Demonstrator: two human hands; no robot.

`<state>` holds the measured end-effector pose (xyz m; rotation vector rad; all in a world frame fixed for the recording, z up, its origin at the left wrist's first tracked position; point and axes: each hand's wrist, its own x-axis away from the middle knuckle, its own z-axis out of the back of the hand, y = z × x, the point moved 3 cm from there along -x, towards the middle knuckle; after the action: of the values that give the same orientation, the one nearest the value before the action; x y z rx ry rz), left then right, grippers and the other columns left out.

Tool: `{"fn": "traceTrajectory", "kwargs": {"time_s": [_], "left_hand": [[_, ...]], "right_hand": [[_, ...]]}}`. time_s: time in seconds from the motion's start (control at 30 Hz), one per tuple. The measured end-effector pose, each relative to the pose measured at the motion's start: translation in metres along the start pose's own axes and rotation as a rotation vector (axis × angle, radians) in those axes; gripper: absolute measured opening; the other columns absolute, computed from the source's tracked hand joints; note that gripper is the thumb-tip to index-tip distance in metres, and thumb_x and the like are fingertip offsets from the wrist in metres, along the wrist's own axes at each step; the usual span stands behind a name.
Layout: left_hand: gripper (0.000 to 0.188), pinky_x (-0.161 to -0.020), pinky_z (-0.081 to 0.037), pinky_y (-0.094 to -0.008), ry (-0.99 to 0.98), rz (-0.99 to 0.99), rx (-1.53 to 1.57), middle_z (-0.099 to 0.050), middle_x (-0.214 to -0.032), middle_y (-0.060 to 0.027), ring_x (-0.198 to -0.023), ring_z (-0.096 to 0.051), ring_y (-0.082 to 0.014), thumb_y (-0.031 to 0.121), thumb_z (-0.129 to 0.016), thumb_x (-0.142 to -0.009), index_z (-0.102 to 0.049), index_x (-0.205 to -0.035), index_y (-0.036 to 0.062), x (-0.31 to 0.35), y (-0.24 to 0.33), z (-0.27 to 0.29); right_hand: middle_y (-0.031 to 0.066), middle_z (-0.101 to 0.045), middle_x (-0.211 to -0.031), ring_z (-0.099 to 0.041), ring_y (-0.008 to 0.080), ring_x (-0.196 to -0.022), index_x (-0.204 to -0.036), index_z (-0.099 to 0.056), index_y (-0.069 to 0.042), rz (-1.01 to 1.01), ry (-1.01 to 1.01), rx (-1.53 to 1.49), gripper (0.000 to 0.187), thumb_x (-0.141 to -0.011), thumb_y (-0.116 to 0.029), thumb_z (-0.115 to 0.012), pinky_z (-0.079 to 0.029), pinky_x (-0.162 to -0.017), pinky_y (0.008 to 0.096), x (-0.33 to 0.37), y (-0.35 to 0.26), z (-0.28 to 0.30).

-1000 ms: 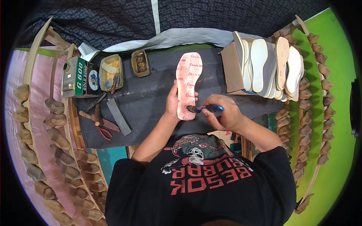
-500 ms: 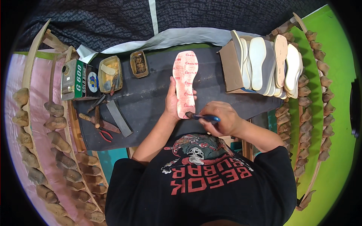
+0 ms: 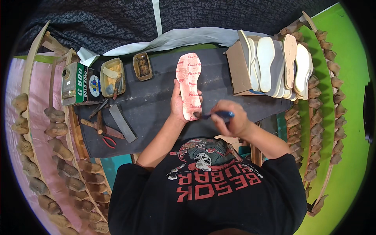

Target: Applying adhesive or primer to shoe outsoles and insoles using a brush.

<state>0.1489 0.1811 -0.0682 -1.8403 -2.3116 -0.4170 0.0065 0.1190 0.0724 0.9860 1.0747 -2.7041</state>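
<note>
My left hand (image 3: 178,106) holds a shoe insole (image 3: 189,80) lengthwise over the table, thumb along its left edge and fingertips showing at its right edge. Pale pinkish and patterned with red print, the insole has its broad end pointing away from me. In my right hand (image 3: 235,119) is a brush with a blue handle (image 3: 224,114). Its dark tip lies against the insole's narrow near end, at the right side. My right fingers are wrapped round the handle and slightly blurred.
Left on the dark-covered table (image 3: 156,129) stand a metal can (image 3: 80,84), a tub with a spatula (image 3: 113,78) and a small stained tray (image 3: 142,66). Nearer lie pliers (image 3: 107,141), a hammer (image 3: 100,123) and a grey bar (image 3: 122,123). A cardboard box (image 3: 238,70) holds several insoles. Shoe-last racks flank both sides.
The insole and my left hand have shifted slightly left. My right hand has moved a little up and right, and the brush tip sits slightly farther up the insole's near end.
</note>
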Motion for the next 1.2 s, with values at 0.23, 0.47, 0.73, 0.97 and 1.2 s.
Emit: {"fn": "traceTrajectory", "kwargs": {"time_s": [0.23,0.47,0.73,0.97,1.2], "left_hand": [[0.065,-0.062,-0.058,-0.0365,-0.029,-0.002,-0.068,-0.067,-0.085,-0.014,-0.07,-0.066,-0.0274,0.067,-0.04,-0.098,-0.061,-0.116,0.0089,-0.004,-0.01,0.003],[0.067,-0.063,-0.059,-0.0353,-0.01,-0.138,-0.109,-0.066,-0.083,-0.0136,-0.07,-0.068,-0.0252,0.07,-0.039,-0.097,-0.058,-0.119,0.0095,0.0,-0.009,-0.007],[0.068,-0.07,-0.058,-0.0406,-0.013,-0.085,-0.101,-0.066,-0.085,-0.0159,-0.07,-0.066,-0.0291,0.069,-0.041,-0.097,-0.06,-0.116,0.006,-0.002,-0.025,-0.002],[0.068,-0.067,-0.059,-0.0331,-0.017,-0.175,-0.171,-0.068,-0.09,-0.0091,-0.075,-0.068,-0.0203,0.068,-0.035,-0.1,-0.059,-0.121,0.0078,0.012,-0.028,-0.02],[0.068,-0.071,-0.057,-0.0363,0.019,-0.148,-0.273,-0.068,-0.095,-0.0116,-0.079,-0.067,-0.0216,0.066,-0.037,-0.1,-0.057,-0.126,0.0064,0.013,-0.023,0.002]], "right_hand": [[0.0149,-0.066,-0.084,-0.067,0.0313,-0.068,-0.103,-0.055,0.003,0.029,-0.012,0.007,0.028,-0.082,0.001,-0.073,-0.055,-0.063,0.0382,-0.005,-0.006,-0.002],[0.0151,-0.067,-0.086,-0.069,0.0306,-0.068,-0.102,-0.056,0.003,0.009,0.064,0.083,0.024,-0.085,-0.002,-0.072,-0.055,-0.063,0.0383,-0.006,-0.007,0.006],[0.0139,-0.068,-0.087,-0.069,0.0311,-0.07,-0.106,-0.055,0.003,0.048,-0.028,-0.035,0.029,-0.084,-0.004,-0.072,-0.056,-0.066,0.0387,-0.006,-0.018,-0.001],[0.0157,-0.065,-0.088,-0.067,0.0329,-0.07,-0.103,-0.056,0.003,-0.01,0.094,0.126,0.023,-0.087,-0.002,-0.071,-0.054,-0.064,0.0387,-0.014,0.014,0.022],[0.0137,-0.063,-0.083,-0.062,0.032,-0.068,-0.102,-0.056,0.001,0.158,-0.131,-0.041,0.027,-0.083,-0.003,-0.074,-0.051,-0.063,0.04,-0.005,-0.001,0.016]]}}
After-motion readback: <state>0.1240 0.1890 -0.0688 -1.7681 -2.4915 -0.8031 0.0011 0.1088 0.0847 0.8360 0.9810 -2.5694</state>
